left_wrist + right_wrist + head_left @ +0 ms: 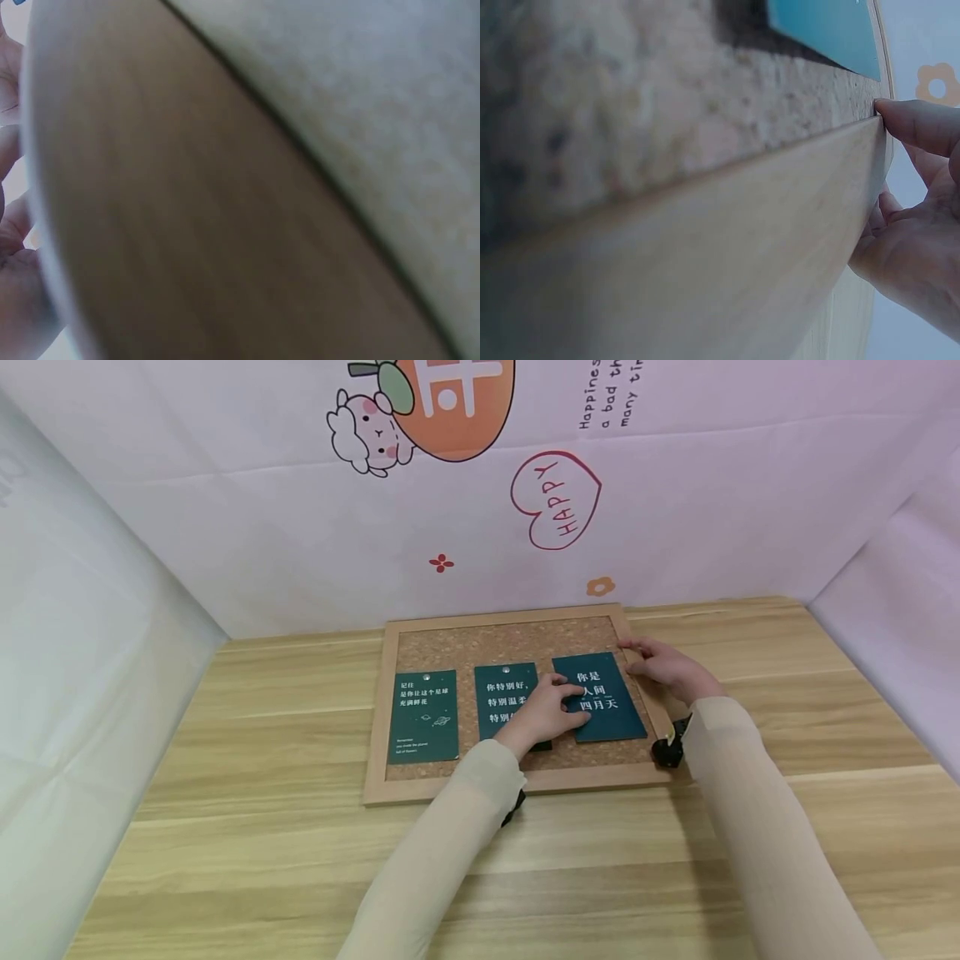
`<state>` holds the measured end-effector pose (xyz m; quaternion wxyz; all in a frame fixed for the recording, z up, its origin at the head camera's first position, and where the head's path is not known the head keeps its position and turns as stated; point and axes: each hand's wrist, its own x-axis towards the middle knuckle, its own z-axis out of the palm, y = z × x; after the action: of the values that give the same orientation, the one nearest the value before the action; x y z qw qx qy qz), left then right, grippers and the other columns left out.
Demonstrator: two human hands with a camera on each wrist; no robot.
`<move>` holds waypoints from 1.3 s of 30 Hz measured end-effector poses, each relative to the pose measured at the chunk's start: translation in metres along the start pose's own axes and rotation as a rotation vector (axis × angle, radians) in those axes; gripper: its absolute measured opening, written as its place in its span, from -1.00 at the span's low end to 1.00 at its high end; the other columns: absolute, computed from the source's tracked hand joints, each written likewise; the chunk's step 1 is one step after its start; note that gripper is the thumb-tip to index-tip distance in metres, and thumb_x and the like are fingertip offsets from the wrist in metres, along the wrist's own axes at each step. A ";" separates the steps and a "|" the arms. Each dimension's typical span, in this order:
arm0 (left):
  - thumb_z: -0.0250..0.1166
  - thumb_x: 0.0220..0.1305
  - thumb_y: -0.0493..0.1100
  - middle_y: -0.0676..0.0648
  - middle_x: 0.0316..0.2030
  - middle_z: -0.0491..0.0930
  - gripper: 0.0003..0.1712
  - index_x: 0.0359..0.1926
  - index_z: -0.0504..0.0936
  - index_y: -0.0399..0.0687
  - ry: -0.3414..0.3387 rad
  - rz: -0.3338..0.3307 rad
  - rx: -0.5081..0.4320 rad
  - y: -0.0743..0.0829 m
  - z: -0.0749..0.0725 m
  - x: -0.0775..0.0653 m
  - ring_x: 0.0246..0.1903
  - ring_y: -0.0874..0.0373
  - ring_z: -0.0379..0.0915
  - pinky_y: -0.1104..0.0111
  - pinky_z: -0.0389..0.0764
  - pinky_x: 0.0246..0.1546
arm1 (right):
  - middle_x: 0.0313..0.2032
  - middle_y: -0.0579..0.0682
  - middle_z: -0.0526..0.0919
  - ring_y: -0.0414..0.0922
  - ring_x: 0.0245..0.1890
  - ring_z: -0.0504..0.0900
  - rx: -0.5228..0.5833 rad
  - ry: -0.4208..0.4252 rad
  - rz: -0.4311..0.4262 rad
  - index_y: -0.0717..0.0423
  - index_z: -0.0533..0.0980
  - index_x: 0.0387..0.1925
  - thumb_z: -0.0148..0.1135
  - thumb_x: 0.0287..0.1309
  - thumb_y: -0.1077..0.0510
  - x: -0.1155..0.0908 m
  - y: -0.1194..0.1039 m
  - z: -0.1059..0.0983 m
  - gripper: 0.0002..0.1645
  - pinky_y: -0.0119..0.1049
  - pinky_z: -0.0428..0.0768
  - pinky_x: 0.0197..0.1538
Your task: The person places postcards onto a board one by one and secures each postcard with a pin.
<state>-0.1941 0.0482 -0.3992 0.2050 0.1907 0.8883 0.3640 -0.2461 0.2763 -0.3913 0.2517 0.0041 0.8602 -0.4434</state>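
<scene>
A wood-framed corkboard (pixel 450 647) lies on the table with three dark green cards printed in white. My left hand (pixel 542 708) reaches over the middle card (pixel 498 685), its fingertips resting on the left part of the right card (pixel 621 720). A silver pin shows at the top of the middle card and of the left card (pixel 422 718); none is visible on the right one. My right hand (pixel 671 668) grips the frame's right side, its fingers at both edges of the wood in the right wrist view. In the left wrist view, the frame (pixel 187 187) hides most of my left hand.
The wood-grain table (pixel 247 827) extends around the board. A white printed cloth wall (pixel 262 527) stands behind it, with white cloth on both sides. A small black object (pixel 667 752) sits at my right wrist by the frame's lower right corner.
</scene>
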 end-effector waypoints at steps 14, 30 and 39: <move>0.26 0.28 -0.05 -0.12 0.40 0.12 -0.42 0.31 0.42 0.02 0.036 0.000 0.057 0.001 0.005 0.002 0.03 0.09 0.49 0.31 0.49 0.11 | 0.47 0.35 -0.36 0.30 0.47 -0.31 0.010 0.017 0.017 0.12 -0.09 0.49 -0.15 0.44 0.21 0.001 0.001 0.001 -0.31 0.26 -0.12 0.42; 0.27 0.28 -0.03 -0.10 0.37 0.17 -0.41 0.31 0.41 0.03 0.054 0.009 0.110 0.003 0.005 0.001 0.17 0.07 0.41 0.29 0.43 0.20 | 0.47 0.34 -0.40 0.30 0.47 -0.36 0.011 0.007 0.012 0.11 -0.08 0.49 -0.15 0.43 0.20 0.000 0.000 0.001 -0.31 0.25 -0.15 0.42; 0.29 0.26 -0.05 -0.10 0.36 0.20 -0.39 0.31 0.41 0.01 0.069 0.010 0.107 0.002 0.007 0.002 0.31 0.03 0.25 0.24 0.37 0.27 | 0.47 0.35 -0.38 0.31 0.47 -0.36 0.009 0.015 -0.004 0.03 -0.02 0.49 -0.09 0.42 0.09 0.001 0.004 0.000 -0.31 0.27 -0.16 0.41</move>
<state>-0.1916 0.0540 -0.4028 0.1619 0.1930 0.9121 0.3233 -0.2456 0.2784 -0.3946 0.2442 0.0067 0.8600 -0.4480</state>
